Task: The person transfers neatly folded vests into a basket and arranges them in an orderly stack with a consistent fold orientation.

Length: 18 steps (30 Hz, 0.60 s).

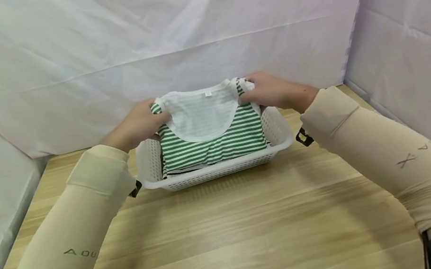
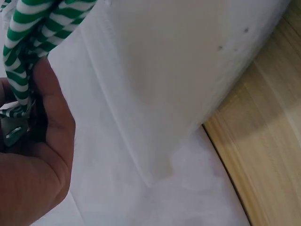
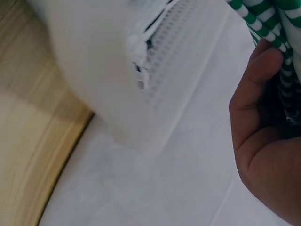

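Observation:
A folded green-and-white striped shirt (image 1: 217, 141) with a white neck opening lies in a white perforated basket (image 1: 213, 172) at the far middle of the wooden table. My left hand (image 1: 139, 121) grips the shirt's left shoulder, and my right hand (image 1: 266, 89) grips its right shoulder. The left wrist view shows my thumb (image 2: 49, 108) pressed against bunched striped cloth (image 2: 28, 42). In the right wrist view my thumb (image 3: 256, 75) pinches the striped fabric (image 3: 277, 28) beside the basket's mesh wall (image 3: 174, 42).
White sheets (image 1: 188, 28) hang as walls behind and on both sides of the table (image 1: 234, 241). Beige sleeves cover both forearms. The basket stands near the back wall, with bare wood in front of it.

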Each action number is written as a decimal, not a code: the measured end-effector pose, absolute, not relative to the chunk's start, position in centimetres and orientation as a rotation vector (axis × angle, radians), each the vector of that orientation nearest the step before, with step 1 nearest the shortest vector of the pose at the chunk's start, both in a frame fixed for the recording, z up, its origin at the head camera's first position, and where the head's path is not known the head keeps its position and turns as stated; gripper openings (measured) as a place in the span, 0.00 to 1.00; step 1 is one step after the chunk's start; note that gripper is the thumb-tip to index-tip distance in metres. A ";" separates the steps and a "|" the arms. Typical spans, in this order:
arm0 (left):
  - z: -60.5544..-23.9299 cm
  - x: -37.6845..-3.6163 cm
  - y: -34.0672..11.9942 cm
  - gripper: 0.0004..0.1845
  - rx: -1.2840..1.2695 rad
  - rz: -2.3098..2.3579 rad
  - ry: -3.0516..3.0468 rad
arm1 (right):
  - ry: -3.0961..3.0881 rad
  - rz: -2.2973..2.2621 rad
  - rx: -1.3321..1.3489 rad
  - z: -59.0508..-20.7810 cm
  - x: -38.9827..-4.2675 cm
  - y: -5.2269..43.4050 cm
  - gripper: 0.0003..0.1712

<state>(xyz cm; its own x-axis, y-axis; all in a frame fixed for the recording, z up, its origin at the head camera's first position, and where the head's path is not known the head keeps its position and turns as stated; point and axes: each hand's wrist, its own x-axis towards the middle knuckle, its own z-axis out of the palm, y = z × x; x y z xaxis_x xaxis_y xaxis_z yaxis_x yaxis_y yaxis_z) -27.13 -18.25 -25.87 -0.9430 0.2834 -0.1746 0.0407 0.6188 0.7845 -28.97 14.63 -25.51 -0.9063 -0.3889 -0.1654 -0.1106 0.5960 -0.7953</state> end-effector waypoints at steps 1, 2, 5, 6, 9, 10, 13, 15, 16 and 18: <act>-26.1 -27.2 -18.3 0.19 0.267 1.203 2.561 | 2.508 -1.182 -0.400 -25.8 -29.1 14.5 0.25; -26.3 -27.3 -18.2 0.18 0.276 1.169 2.566 | 2.521 -1.143 -0.396 -26.1 -29.2 14.4 0.24; -26.9 -27.5 -18.1 0.16 0.287 1.044 2.593 | 2.567 -1.017 -0.380 -26.8 -29.3 14.0 0.26; -27.1 -27.5 -18.1 0.17 0.291 1.010 2.604 | 2.587 -0.980 -0.379 -27.1 -29.3 13.8 0.27; -27.7 -27.5 -18.0 0.24 0.270 0.940 2.643 | 2.645 -0.895 -0.373 -27.8 -29.4 13.2 0.31; -27.9 -27.6 -18.0 0.28 0.265 0.927 2.657 | 2.658 -0.883 -0.368 -28.1 -29.4 13.0 0.31; -28.5 -27.8 -17.9 0.37 0.247 0.850 2.712 | 2.712 -0.828 -0.360 -28.9 -29.5 12.6 0.33; -28.9 -27.9 -17.9 0.41 0.244 0.802 2.749 | 2.751 -0.774 -0.360 -29.5 -29.6 12.4 0.33; -29.1 -27.9 -17.8 0.43 0.249 0.770 2.773 | 2.771 -0.740 -0.359 -29.7 -29.6 12.3 0.35; -29.5 -27.9 -17.8 0.44 0.256 0.729 2.809 | 2.807 -0.655 -0.365 -30.2 -29.6 12.1 0.39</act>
